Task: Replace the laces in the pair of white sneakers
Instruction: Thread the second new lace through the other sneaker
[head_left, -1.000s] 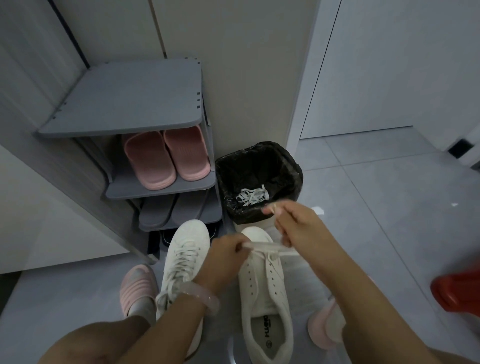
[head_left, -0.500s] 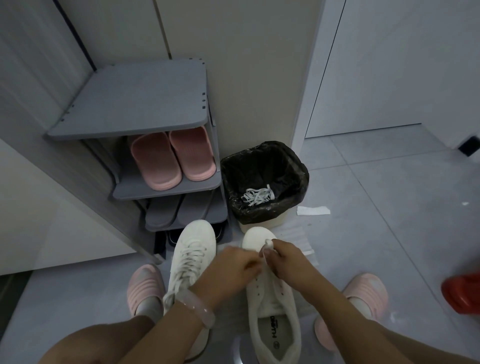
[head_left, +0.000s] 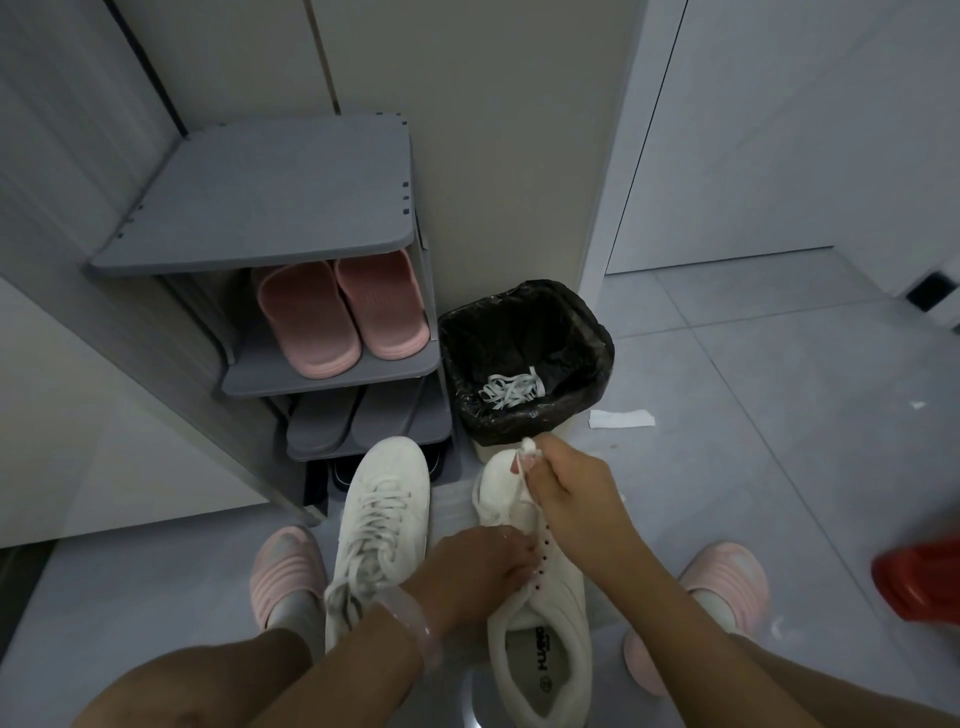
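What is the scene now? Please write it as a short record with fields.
left hand: rests on the right sneaker, beside the eyelets
right hand: pinches a white lace above the toe
left sneaker: laced, on the floor
bin: black liner, white laces inside
shelf: pink slippers

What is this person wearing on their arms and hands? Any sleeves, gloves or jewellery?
No sleeves or gloves show: both forearms are bare to the frame's edge. The left wrist carries a pale pink translucent bangle. The left hand and right hand are bare; whether either wears a ring cannot be told.
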